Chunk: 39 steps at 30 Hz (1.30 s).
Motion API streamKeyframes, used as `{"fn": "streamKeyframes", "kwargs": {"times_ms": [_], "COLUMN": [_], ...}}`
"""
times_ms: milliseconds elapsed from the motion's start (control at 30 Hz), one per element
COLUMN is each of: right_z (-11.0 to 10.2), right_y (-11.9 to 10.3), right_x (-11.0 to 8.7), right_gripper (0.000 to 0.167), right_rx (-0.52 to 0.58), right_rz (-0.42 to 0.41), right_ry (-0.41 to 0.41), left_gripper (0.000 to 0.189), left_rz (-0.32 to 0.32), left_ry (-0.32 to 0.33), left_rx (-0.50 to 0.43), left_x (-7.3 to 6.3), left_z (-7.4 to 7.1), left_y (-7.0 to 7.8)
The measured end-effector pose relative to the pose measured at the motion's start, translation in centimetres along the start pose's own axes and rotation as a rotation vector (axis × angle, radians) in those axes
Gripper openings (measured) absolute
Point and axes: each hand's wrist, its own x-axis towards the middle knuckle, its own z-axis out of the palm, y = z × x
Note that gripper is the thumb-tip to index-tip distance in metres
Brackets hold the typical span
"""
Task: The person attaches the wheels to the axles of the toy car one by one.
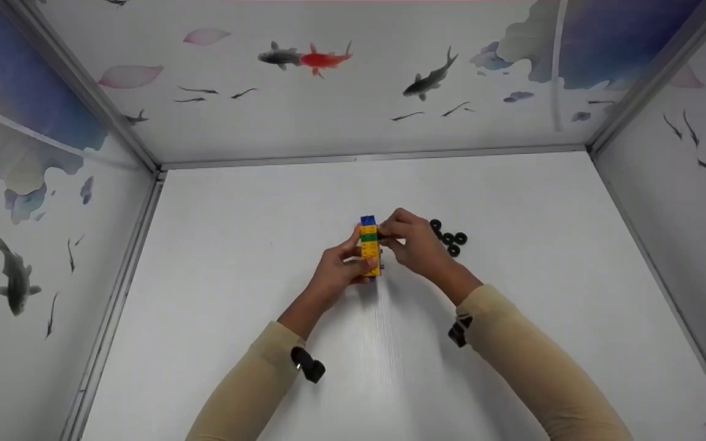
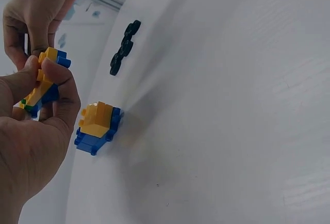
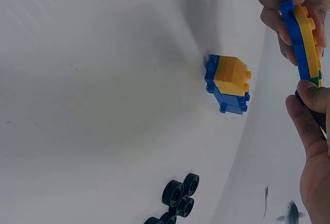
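My left hand grips a long toy vehicle of building blocks, yellow and green over a blue base, by its near end. Its studded top faces up in the head view. At the far end of its right side, my right hand pinches a small black wheel, mostly covered by the fingers. A second yellow and blue block vehicle sits on the table below the hands. It also shows in the left wrist view as a stacked block body with blue side pegs.
Several loose black wheels lie in a cluster just right of the right hand. The white table is enclosed by a back wall and side walls printed with fish.
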Motion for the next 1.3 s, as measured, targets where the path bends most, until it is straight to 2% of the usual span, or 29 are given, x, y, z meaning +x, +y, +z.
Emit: {"fn": "streamKeyframes", "kwargs": {"times_ms": [233, 367, 600, 800, 1000, 1300], "right_z": [-0.2, -0.6, -2.3, -3.8, -4.8, -5.6], "right_y": [0.4, 0.5, 1.5, 3.3, 5.1, 7.2], "right_x": [-0.1, -0.2, -1.1, -2.4, -3.8, -5.7], "right_gripper": [0.022, 0.024, 0.031, 0.037, 0.042, 0.044], "right_rx": [0.052, 0.042, -0.061, -0.169, -0.272, -0.321], "right_rz": [0.022, 0.041, 0.097, 0.151, 0.188, 0.224], "right_ry": [-0.002, -0.024, -0.047, -0.082, -0.124, -0.164], "left_gripper": [0.089, 0.089, 0.088, 0.09, 0.091, 0.091], "left_rz": [0.006, 0.01, 0.017, 0.019, -0.001, -0.01], "left_ry": [0.004, -0.004, 0.016, 0.067, 0.088, 0.097], "left_rx": [-0.007, -0.009, 0.019, 0.035, 0.034, 0.029], "left_x": [0.3, 0.4, 0.5, 0.6, 0.6, 0.6], "left_z": [0.1, 0.1, 0.1, -0.1, -0.1, -0.2], "left_y": [0.0, 0.1, 0.3, 0.5, 0.6, 0.2]}}
